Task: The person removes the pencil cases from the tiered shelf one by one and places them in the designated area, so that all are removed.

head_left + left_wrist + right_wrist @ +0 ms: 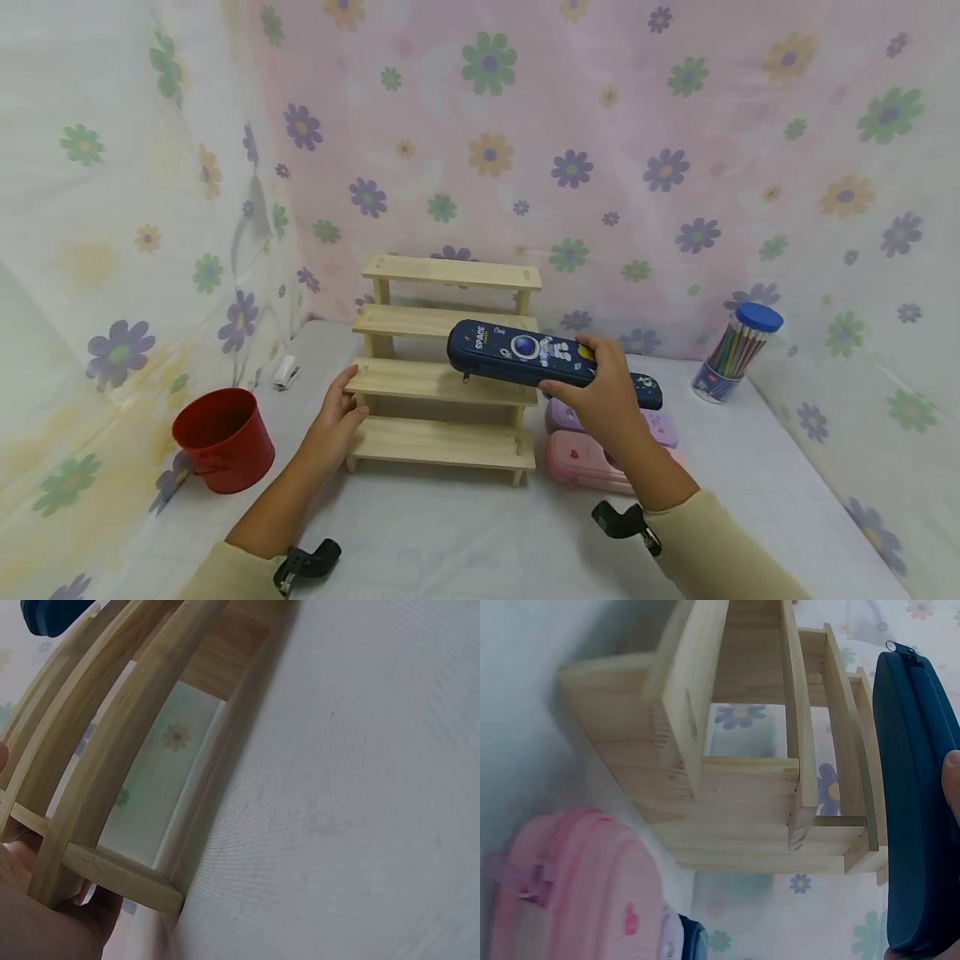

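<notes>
My right hand [607, 387] grips a navy pencil case [498, 354] printed with an astronaut and the word SPACE. The case is raised, roughly level, in front of the upper tiers of a stepped wooden rack [442, 446]. In the right wrist view the case's zipped side [911, 802] faces the camera, with only part of the hand visible. My left hand [333, 425] holds the rack's left end near the lower shelves. The left wrist view shows its thumb and fingers around the wooden end [56, 866], partly hidden behind it.
Right of the rack lie a pink pencil case [581, 460], a lilac one [663, 427] and another navy one [647, 390], partly covered by my right arm. Farther right stands a blue-lidded tub of pencils [731, 354]. A red bucket [232, 450] and small white object [286, 372] are at left.
</notes>
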A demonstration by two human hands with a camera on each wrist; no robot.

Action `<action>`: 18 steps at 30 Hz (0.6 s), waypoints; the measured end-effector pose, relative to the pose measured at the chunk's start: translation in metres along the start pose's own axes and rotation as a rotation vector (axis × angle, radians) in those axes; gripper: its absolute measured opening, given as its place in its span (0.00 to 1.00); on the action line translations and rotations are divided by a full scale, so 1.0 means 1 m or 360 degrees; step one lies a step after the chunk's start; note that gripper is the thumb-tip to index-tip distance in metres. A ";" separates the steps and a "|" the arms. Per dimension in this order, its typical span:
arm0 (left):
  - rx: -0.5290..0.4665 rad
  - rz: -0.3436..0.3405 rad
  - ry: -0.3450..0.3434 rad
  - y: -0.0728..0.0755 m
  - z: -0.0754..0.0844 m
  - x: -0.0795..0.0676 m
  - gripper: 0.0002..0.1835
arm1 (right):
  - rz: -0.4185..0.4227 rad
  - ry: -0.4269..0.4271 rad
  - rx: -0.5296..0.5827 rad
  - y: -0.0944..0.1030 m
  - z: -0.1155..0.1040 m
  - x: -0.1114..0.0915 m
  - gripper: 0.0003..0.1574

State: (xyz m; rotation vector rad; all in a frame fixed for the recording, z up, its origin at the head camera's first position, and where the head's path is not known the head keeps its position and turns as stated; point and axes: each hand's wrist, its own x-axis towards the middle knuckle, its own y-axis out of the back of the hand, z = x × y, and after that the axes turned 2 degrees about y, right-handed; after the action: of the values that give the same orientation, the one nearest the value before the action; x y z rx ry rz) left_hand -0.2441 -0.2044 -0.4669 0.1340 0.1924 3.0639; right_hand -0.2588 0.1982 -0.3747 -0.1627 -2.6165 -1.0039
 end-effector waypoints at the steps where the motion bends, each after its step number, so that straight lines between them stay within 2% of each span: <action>1: 0.0005 0.0002 0.0001 0.000 0.000 -0.001 0.38 | 0.0005 -0.0010 -0.0009 0.001 0.001 -0.004 0.66; 7: -0.0011 -0.0013 -0.0001 -0.001 0.000 0.000 0.39 | 0.0022 -0.0086 -0.0042 0.009 0.011 -0.029 0.64; 12: -0.0003 0.0021 0.0015 -0.003 0.002 -0.002 0.39 | 0.0016 -0.0173 -0.0057 0.013 0.023 -0.046 0.65; 18: 0.0002 0.0018 0.0018 -0.001 0.004 -0.002 0.39 | 0.0065 -0.0181 -0.0058 0.018 0.036 -0.063 0.64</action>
State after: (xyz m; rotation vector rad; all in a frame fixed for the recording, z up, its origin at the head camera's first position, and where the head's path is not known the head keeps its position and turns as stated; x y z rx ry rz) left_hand -0.2414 -0.2028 -0.4634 0.1181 0.1947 3.0766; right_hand -0.2056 0.2364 -0.4105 -0.2887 -2.6858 -1.0580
